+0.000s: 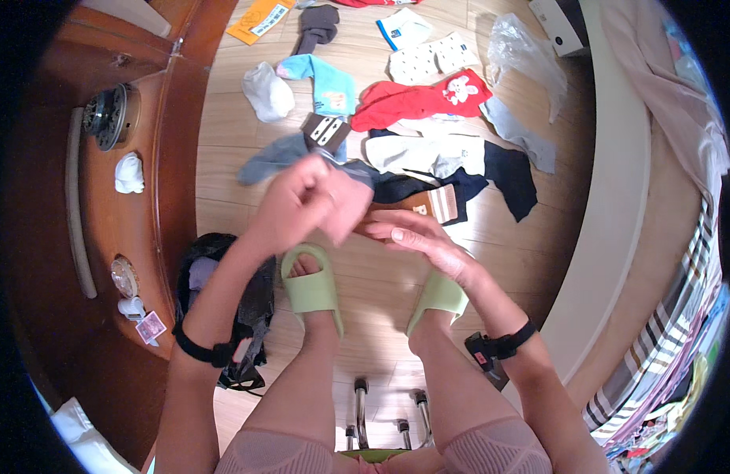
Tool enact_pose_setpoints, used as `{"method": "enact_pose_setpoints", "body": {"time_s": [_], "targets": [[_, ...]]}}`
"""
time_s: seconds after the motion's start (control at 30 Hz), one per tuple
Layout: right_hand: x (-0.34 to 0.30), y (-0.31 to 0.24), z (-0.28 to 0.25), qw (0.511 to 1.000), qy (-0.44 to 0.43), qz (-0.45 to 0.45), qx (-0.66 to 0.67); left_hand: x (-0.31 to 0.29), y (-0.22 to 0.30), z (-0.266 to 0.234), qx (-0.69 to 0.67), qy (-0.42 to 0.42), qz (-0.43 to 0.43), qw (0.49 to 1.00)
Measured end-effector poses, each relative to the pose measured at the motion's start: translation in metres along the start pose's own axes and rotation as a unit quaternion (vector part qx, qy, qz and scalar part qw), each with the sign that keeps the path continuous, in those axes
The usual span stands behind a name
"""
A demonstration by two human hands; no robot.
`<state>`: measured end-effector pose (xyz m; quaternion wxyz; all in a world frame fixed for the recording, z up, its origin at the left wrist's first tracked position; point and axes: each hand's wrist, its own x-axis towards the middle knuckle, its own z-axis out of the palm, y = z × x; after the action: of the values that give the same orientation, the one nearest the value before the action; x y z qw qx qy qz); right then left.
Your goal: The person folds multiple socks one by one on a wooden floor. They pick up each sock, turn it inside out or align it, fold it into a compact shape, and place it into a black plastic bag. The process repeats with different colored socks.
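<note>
My left hand [313, 199], blurred by motion, is curled above the near edge of a spread of socks. Whatever it may hold cannot be made out. Beside it my right hand [416, 237] is open, fingers stretched to the left, holding nothing visible. Its fingers lie over the near edge of a brown sock [420, 207] with white stripes. Behind the hands are a blue-grey sock [274, 156], a dark sock with a white patterned band [327, 131], a white sock [428, 154] and a black sock [515, 178]. Farther back lies a red sock [420, 99] with a white rabbit.
A light blue sock [325, 83], a balled white sock [267, 91] and a clear plastic bag [527, 59] lie farther off. A black bag [254, 308] stands by my left foot. Wooden furniture [175, 158] borders the left, a pale bed edge [618, 197] the right.
</note>
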<state>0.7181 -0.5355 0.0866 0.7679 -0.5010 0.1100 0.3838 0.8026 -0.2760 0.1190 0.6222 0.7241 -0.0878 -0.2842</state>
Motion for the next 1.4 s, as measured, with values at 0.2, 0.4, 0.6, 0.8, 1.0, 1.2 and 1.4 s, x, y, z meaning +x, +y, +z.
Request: {"method": "enact_pose_setpoints", "body": {"time_s": [0.2, 0.4, 0.6, 0.8, 1.0, 1.2, 1.4], "targets": [[0.003, 0.025, 0.008, 0.969, 0.168, -0.033, 0.176, -0.029, -0.026, 0.064, -0.005, -0.099, 0.038, 0.994], [-0.022, 0.037, -0.019, 0.944, 0.264, -0.048, 0.19, -0.061, -0.049, 0.052, -0.02, -0.17, -0.044, 0.984], [-0.051, 0.066, -0.053, 0.943, 0.267, -0.015, 0.2, -0.081, -0.06, 0.033, 0.008, -0.19, -0.171, 0.967], [-0.055, 0.075, -0.061, 0.93, 0.296, -0.015, 0.218, -0.075, -0.075, 0.034, 0.01, -0.111, -0.161, 0.981], [-0.046, 0.066, -0.068, 0.938, 0.281, -0.03, 0.198, -0.06, -0.067, 0.021, 0.063, -0.088, -0.152, 0.982], [-0.019, 0.037, -0.06, 0.95, 0.296, -0.032, 0.094, -0.041, -0.05, 0.001, 0.029, -0.002, -0.205, 0.978], [0.027, 0.012, -0.055, 0.961, 0.241, -0.134, 0.002, -0.022, -0.072, -0.046, 0.135, 0.098, -0.11, 0.98]]}}
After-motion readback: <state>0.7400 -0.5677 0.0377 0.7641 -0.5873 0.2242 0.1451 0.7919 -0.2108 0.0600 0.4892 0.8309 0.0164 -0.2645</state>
